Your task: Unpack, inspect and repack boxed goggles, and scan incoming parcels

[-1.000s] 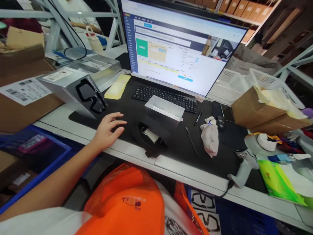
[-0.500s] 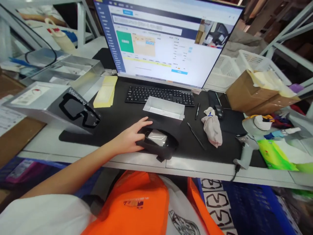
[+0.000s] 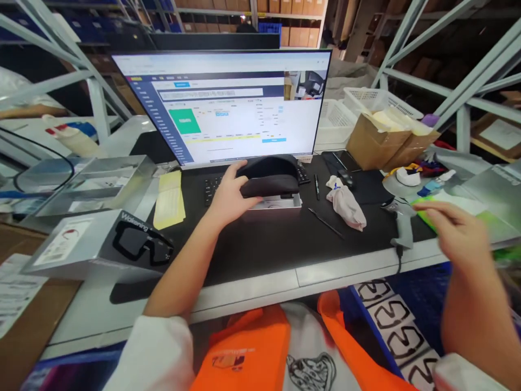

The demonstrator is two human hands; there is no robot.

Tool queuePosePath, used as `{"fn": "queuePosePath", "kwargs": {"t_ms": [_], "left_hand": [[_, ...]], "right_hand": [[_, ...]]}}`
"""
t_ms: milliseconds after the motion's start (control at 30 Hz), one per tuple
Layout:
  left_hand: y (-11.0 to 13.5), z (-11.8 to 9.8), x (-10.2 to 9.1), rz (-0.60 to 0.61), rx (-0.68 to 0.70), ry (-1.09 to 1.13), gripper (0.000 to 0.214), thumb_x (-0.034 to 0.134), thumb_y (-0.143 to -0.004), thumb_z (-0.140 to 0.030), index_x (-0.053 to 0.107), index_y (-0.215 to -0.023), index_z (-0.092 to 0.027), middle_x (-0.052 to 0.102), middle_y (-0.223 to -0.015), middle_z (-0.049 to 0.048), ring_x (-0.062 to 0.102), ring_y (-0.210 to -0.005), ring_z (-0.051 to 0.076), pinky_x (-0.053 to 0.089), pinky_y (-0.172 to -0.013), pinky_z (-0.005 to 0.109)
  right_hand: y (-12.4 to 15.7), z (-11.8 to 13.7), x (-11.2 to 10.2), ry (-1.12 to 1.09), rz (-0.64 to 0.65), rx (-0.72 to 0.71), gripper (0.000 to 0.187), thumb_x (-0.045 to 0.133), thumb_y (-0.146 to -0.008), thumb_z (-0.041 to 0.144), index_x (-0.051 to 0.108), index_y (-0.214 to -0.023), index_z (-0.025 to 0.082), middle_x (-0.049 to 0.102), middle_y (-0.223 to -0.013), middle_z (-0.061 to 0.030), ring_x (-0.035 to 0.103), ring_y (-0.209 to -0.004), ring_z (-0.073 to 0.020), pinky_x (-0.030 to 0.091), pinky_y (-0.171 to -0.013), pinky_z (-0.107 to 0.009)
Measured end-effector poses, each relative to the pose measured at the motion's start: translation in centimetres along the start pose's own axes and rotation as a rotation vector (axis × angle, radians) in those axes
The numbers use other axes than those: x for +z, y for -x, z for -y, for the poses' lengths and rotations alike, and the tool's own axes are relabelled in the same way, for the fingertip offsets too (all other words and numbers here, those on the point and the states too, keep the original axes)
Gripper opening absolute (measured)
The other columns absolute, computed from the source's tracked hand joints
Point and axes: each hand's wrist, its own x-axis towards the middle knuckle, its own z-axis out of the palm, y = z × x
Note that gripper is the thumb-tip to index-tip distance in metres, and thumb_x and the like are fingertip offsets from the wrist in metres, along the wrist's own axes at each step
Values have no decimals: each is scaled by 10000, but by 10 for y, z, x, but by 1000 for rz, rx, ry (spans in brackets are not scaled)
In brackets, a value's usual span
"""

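Note:
My left hand (image 3: 235, 196) grips the left end of a black eyewear case (image 3: 271, 184), thumb below and fingers above. Its lid stands open, and the inside is dark. The case is over a small white open box (image 3: 280, 202), in front of the keyboard (image 3: 211, 190); whether it touches the box I cannot tell. Over on the right, my right hand (image 3: 462, 231) is raised near the barcode scanner (image 3: 402, 222), slightly blurred. Its fingers are drawn together with nothing visible in them.
A silver goggles box (image 3: 97, 244) lies at the left, near yellow notes (image 3: 169, 200). The monitor (image 3: 228, 108) stands behind the keyboard. A grey cloth pouch (image 3: 345, 203), a pen (image 3: 325, 222) and a cardboard box (image 3: 374, 141) are on the right.
My left hand has lifted the case from the desk's front edge and moved it forward over the white box. My right hand has come into view at the right. The camera view has tilted up.

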Motion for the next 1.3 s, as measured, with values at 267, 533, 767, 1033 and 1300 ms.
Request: {"fn": "queuePosePath", "kwargs": {"t_ms": [267,533,767,1033,1300], "left_hand": [[-2,9,18,320,-42,-31,382,760,-798,-489,650,-987,-176,421,-1605,162,398,-1501,363,383,-1238,526],[-6,18,19,206,-16,64,301,728,-840,-441,671,-992,-187,523,-1550,123,400,-1507,350,385,-1236,542],[-1,8,19,292,13,-110,273,769,-831,-411,607,-824,-192,459,-1594,132,307,-1544,412,374,-1236,600],[-3,25,30,371,114,-219,314,687,-878,-476,652,-905,-165,450,-1548,179,299,-1521,441,310,-1251,619],[-3,39,35,426,50,-128,536,630,-896,-569,599,-1254,-171,440,-1484,187,368,-1467,389,320,-1238,591]], "right_hand": [[-39,96,118,-213,494,-178,281,583,-934,418,760,-1072,250,748,-1169,-56,678,-1131,-264,510,-1046,-435],[-65,91,185,-232,326,-40,275,552,-928,356,755,-1058,223,749,-1158,-68,674,-1114,-247,515,-1000,-404],[-63,60,183,-266,122,-57,255,556,-907,345,764,-974,215,748,-1139,-83,676,-1128,-246,484,-1071,-409],[-80,-6,170,81,105,405,358,544,-921,351,763,-1110,141,738,-1157,-147,670,-1093,-278,494,-1000,-384],[-77,-17,198,104,318,465,452,661,-891,440,745,-1216,138,731,-1213,-174,695,-1065,-290,500,-878,-320]]}}
